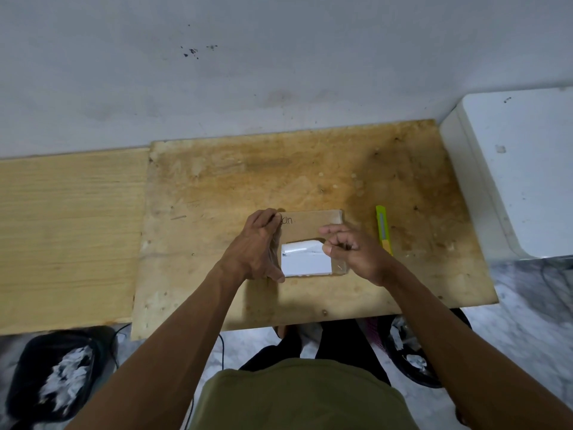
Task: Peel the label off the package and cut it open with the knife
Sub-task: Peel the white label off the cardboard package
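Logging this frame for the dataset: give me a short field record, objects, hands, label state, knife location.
surface: plywood board
package: brown cardboard package, flat on the board
label: white label, upper right corner lifted, rest still stuck
left hand: left hand braces the package's left edge
right hand: right hand pinches at the label's lifted corner
knife: yellow-green utility knife, on the board right of the package, untouched
package opened: no cut visible
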Demonstrator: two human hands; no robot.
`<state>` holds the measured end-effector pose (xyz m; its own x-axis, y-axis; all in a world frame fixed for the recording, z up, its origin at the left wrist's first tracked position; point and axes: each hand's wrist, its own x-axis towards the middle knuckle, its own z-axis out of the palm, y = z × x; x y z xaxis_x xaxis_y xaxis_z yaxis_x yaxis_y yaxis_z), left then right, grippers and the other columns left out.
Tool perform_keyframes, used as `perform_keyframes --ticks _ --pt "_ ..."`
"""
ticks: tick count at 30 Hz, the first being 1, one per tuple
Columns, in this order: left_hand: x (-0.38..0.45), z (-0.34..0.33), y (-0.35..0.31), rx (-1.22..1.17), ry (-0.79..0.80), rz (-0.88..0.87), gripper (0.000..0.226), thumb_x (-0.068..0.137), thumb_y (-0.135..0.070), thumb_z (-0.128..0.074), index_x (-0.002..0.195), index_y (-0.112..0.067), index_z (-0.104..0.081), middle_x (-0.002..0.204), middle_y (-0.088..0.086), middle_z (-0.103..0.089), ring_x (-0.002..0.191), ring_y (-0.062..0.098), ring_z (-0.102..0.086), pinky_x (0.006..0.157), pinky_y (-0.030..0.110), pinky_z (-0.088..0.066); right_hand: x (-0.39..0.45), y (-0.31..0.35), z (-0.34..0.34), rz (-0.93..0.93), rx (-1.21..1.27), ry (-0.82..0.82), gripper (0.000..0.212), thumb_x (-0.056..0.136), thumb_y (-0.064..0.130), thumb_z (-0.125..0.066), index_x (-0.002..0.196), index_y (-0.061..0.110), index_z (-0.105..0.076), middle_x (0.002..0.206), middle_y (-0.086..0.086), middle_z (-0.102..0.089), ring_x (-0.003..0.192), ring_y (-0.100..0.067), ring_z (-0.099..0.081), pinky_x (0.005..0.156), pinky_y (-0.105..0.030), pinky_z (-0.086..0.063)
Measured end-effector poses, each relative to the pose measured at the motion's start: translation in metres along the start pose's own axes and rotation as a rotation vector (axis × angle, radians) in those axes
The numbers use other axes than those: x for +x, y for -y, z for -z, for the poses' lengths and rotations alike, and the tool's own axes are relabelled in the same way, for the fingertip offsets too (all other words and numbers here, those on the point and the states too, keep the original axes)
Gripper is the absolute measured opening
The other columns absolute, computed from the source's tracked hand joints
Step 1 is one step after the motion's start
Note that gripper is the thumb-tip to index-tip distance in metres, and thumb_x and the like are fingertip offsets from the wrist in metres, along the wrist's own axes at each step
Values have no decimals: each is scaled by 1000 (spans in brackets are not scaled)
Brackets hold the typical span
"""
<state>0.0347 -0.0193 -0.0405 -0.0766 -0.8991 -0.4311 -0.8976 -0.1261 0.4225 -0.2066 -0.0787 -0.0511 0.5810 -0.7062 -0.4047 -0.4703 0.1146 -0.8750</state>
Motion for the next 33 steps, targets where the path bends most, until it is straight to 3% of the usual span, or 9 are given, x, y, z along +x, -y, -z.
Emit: perform_keyframes --ticks 4,6,11,15,18,22,27,30,33 --pt "3 0 4 -3 24 -19 144 48 -51 -93 157 -6 -9 163 2 -2 149 19 3 120 28 -13 2 1 -10 18 -129 -298 11 93 19 -63 88 9 -67 98 -1 -70 89 -14 -63 73 -27 -45" --pt "4 0 6 -20 42 -28 145 48 -49 -94 157 -6 -7 163 3 -1 149 19 3 122 28 -10 3 0 -18 57 -206 -421 10 92 21 -65 90 11 -67 84 2 -68 74 -10 -58 65 -25 -42" --pt "4 -4 10 -100 42 -21 145 49 -42 -96 157 -8 -6 162 -1 1 150 16 1 120 23 -10 10 -5 -32 114 -327 -578 10 93 19 -63 90 12 -70 84 -2 -70 80 -18 -61 65 -18 -32" --pt "8 -8 13 -101 39 -21 146 47 -41 -96 157 -8 -6 162 0 -1 150 18 -1 118 19 -10 19 -13 -37 87 -448 -536 24 95 25 -52 110 19 -69 96 -7 -71 95 -27 -61 76 -29 -43" --pt "8 -9 12 -128 26 -13 147 42 -35 -98 157 -7 -11 161 -3 -6 148 16 -6 115 17 -13 23 -13 -35 66 -520 -505 21 97 26 -50 104 17 -68 93 -5 -68 96 -28 -58 74 -36 -47" --pt "10 -7 10 -43 21 -17 151 32 -48 -95 154 -1 -19 156 3 -16 145 22 -17 118 33 -30 12 -5 -30 136 -544 -407 26 97 22 -55 71 23 -49 63 12 -41 74 -18 -43 60 -24 -23" --pt "9 -8 9 -18 4 -26 144 39 -44 -96 154 -2 -19 157 6 -14 146 23 -14 119 31 -27 -13 -10 -32 159 -338 -348 22 95 21 -59 73 18 -57 65 10 -50 67 -10 -48 60 -24 -35" --pt "8 -7 9 -1 5 -24 143 42 -45 -96 154 -1 -18 158 6 -15 146 25 -14 116 25 -21 -21 -5 -36 160 -286 -364 20 93 19 -63 75 12 -64 65 12 -53 69 -2 -50 60 -15 -35" --pt "7 -7 9 20 6 -22 144 39 -47 -96 153 0 -22 156 8 -19 144 27 -18 118 29 -25 -33 -4 -40 113 -195 -410 16 91 19 -66 76 13 -69 62 14 -54 67 3 -52 59 -10 -35"
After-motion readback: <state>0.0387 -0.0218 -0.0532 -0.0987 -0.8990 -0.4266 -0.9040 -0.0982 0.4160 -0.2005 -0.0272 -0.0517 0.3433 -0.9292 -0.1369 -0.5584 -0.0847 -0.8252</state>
